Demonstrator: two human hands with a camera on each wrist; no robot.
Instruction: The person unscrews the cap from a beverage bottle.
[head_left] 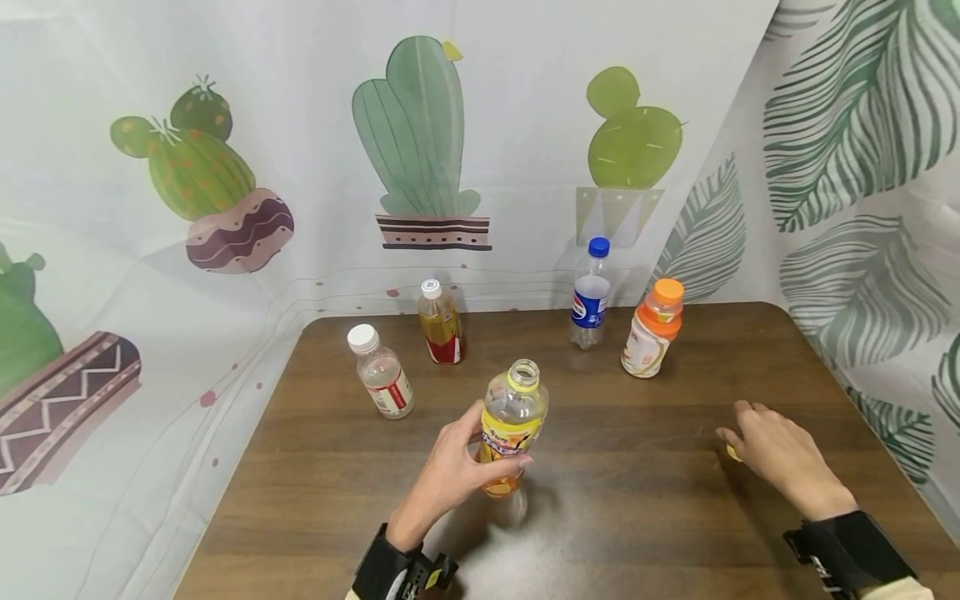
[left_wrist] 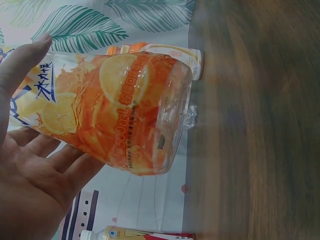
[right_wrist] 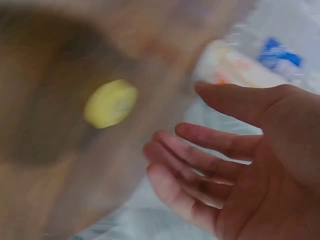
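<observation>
Left grip (head_left: 452, 458) holds the yellow-labelled bottle (head_left: 512, 435) nearly upright, uncapped mouth (head_left: 523, 377) upward.

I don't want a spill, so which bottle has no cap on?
The yellow-labelled bottle in the left hand: its mouth is bare, while the other four bottles all wear caps.

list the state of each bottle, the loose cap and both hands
Yellow-labelled bottle: uncapped, held
Left hand: gripping that bottle
Right hand: fingers loosely bent, holding nothing
Yellow cap: loose, near that hand
White-capped clear bottle: closed, upright
Amber bottle: closed, upright
Blue-capped bottle: closed, upright
Orange-capped bottle: closed, upright
</observation>
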